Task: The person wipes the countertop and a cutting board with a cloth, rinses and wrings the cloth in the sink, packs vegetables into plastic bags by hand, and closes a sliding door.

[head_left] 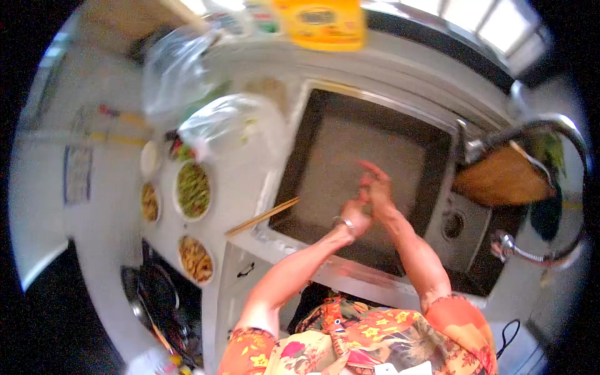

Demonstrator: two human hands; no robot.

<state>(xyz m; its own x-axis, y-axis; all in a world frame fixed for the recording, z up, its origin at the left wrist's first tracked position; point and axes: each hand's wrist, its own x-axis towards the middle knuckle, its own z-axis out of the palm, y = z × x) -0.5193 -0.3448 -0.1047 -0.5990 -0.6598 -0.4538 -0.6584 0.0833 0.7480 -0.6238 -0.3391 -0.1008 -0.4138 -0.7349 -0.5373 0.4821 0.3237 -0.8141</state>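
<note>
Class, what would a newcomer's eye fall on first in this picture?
Probably the left hand and right hand, close together over the big dark sink near the centre. Next, perhaps, the orange flowered shirt at the bottom and the bright yellow package at the top edge.

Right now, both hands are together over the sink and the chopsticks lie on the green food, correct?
No, the chopsticks lie across an edge of the sink, not on the green food; the head view shows it. The left hand and right hand are together over the sink.
</note>
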